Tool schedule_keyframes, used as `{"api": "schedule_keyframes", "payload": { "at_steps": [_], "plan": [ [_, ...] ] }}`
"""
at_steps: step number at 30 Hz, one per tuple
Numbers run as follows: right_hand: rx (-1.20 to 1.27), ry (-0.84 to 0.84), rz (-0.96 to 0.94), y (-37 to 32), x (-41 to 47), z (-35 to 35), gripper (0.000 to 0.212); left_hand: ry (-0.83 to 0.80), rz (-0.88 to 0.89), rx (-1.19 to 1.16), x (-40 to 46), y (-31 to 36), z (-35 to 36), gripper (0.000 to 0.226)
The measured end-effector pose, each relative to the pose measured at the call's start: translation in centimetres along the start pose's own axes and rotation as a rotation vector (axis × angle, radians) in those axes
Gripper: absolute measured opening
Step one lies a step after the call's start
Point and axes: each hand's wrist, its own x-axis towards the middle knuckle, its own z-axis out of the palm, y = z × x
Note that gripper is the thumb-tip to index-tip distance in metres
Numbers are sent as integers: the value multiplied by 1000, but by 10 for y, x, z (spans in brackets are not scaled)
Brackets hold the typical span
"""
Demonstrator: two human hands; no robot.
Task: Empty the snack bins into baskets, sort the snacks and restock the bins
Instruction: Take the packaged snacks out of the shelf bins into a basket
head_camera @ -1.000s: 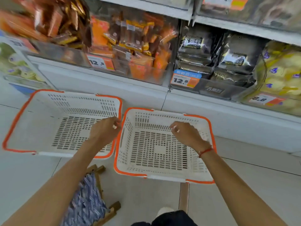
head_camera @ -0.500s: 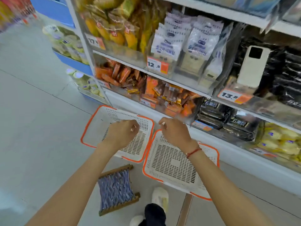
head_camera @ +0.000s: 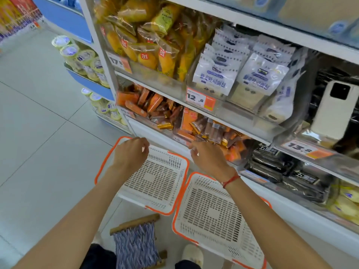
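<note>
Both hands hover with loosely curled fingers, holding nothing: the left hand (head_camera: 131,152) above the left basket (head_camera: 155,183), the right hand (head_camera: 207,158) at the front edge of the orange-snack bin (head_camera: 217,133), above the right basket (head_camera: 211,216) on the floor.

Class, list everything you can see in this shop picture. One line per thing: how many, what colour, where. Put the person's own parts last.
Baskets: two, white with orange rims, side by side on the floor below the shelves, nothing in them.
Orange snacks: many, orange and brown, in low clear bins.
Yellow cakes: many, in an upper bin, left.
White packs: several, white and blue, upper bin, right of the cakes.
Black packs: several, low shelf, right.
Phone: one, white, propped on the right shelf.
Price tags: several, orange and white, on bin fronts.
Stool: one, wood with blue woven seat, near the feet.
Left hand: above the left basket, holding nothing.
Right hand: at the orange snack bin's front.
</note>
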Motion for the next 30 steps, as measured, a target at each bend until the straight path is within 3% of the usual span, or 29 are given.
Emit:
{"api": "schedule_keyframes", "payload": {
  "at_steps": [12,18,21,30],
  "plan": [
    [-176,135,167,-61,150,77,20,8,425,109,173,-119,35,51],
    [-394,75,194,-49,198,121,92,104,612,58,230,-131,82,52],
    [-451,87,133,-32,211,149,107,213,637,29,249,-136,115,51],
    [-552,311,-59,12,238,180,77,496,605,83,292,-120,169,63]
  ]
}}
